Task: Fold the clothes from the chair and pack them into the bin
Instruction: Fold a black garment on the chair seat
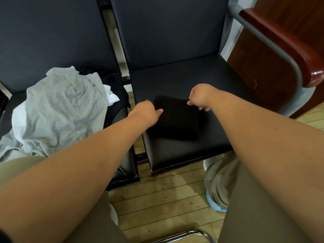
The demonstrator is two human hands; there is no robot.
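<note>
Hands squaring a folded black garment [177, 118]: right hand [201, 98] pinches its far edge, left hand [147, 114] grips the near-left side.

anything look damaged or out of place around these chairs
The right chair seat has a ragged, peeling front bottom edge, with dark flecks scattered on the wooden floor below it. The brown wooden panel beside it shows pale scuffs.

folded garment [177, 120] on right chair seat [201, 79]
</note>
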